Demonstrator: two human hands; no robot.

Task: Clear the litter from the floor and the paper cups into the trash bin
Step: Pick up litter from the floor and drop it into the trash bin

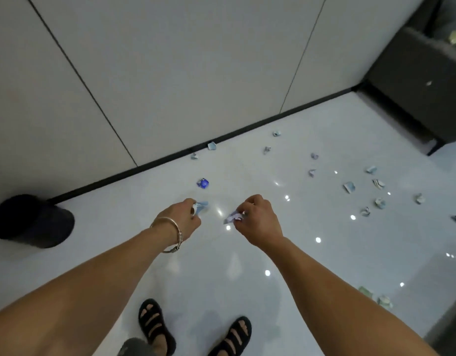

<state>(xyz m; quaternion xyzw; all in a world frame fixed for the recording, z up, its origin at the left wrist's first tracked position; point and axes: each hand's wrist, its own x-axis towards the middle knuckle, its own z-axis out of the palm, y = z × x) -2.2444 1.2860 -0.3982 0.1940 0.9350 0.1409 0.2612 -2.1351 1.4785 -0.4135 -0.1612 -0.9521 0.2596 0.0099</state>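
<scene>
Above the floor [247, 268], the left grip [187, 217] curls round a pale blue scrap [203, 204], the right grip [257, 219] pinches a lilac scrap [232, 218], with the black bin [29, 222] at the floor's left edge.

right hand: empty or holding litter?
Holding. The right hand pinches a pale crumpled paper scrap; the left hand grips a bluish scrap too.

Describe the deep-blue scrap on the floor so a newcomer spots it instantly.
Find the black baseboard where wall meets white floor. Between it and the left hand lies the deep-blue scrap. It alone is saturated blue; the other litter is pale blue-grey.
</scene>
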